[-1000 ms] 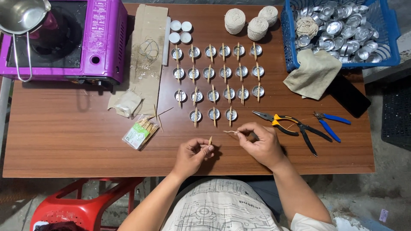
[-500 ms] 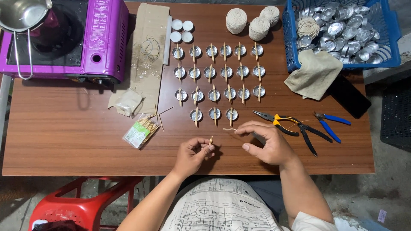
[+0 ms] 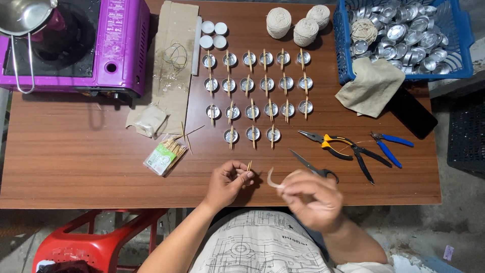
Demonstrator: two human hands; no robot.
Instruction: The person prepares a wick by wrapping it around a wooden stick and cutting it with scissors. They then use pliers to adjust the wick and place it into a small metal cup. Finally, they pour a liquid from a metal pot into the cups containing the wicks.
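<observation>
Small cups sit in rows at the surface centre — stove at ten o'clock, basket at two, pliers at three, toothpick packet at eight.

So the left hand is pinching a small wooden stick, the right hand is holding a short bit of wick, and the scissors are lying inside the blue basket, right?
Not quite. In the head view the scissors lie on the wooden table, just beyond the right hand, not in the blue basket. The rest holds: the left hand pinches a small wooden stick, and the right holds a short wick piece.
</observation>
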